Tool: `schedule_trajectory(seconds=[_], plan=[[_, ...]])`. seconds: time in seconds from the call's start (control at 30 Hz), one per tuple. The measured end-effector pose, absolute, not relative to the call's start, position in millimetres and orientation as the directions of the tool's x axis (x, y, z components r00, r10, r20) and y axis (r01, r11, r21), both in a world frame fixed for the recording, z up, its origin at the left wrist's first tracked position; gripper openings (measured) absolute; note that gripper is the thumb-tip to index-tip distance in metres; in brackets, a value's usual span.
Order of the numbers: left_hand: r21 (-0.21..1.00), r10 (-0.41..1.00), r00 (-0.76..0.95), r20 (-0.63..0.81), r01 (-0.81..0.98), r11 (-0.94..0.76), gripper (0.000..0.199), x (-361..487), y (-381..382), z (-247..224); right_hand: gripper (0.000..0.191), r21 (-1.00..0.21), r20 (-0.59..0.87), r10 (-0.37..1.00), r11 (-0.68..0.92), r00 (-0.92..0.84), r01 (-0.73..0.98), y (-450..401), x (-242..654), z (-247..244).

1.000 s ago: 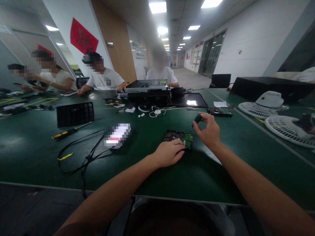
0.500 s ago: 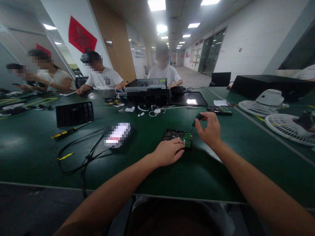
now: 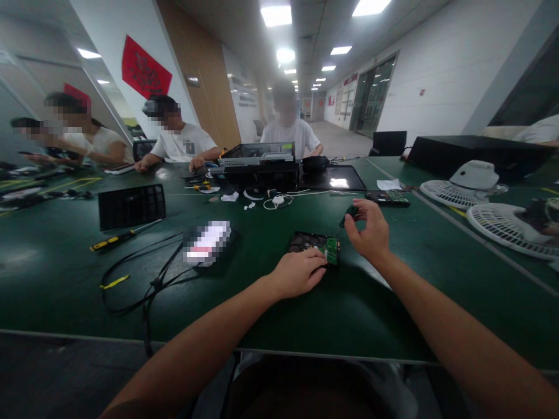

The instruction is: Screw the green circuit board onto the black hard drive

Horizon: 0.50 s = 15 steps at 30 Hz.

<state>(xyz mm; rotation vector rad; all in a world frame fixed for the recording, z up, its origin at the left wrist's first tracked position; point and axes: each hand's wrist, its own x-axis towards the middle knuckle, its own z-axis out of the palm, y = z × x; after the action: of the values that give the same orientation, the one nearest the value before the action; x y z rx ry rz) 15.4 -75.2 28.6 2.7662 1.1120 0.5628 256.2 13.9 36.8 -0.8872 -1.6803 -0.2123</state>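
Note:
A hard drive (image 3: 332,250) lies on the green table in front of me, its green circuit board facing up at the right end. My left hand (image 3: 301,270) rests across its near left part and holds it, fingers bent over the board's edge. Thumb and fingers of my right hand (image 3: 369,230) are closed round the dark handle of a screwdriver (image 3: 348,216). The screwdriver leans, its thin shaft running down to the board's far right corner. Whether the tip sits in a screw is too small to tell.
Left of the drive are a pixelated bright object (image 3: 207,241), black cables (image 3: 151,285), a yellow-black screwdriver (image 3: 113,238) and a black panel (image 3: 131,206). Another circuit board (image 3: 388,198) and white fan grilles (image 3: 510,227) lie right. An opened computer case (image 3: 257,163) stands ahead; people sit beyond.
The view has shifted slightly. My right fingers have changed position a little on the screwdriver, and more of its handle shows. My left hand and the hard drive stay in place.

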Motion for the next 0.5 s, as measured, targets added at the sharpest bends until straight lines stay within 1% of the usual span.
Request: schedule_trajectory(seconds=[0.2,0.5], plan=[[0.236,0.688,0.662,0.298,0.647,-0.725,0.031,14.7,-75.9,30.3,0.035,-0.330,0.877,0.479,0.658,-0.038,0.677,12.9,255.5,35.4],[0.234,0.693,0.660,0.291,0.653,-0.721,0.030,15.1,-76.2,31.3,0.036,-0.305,0.888,0.458,0.637,-0.029,0.708,15.0,255.6,34.7]])
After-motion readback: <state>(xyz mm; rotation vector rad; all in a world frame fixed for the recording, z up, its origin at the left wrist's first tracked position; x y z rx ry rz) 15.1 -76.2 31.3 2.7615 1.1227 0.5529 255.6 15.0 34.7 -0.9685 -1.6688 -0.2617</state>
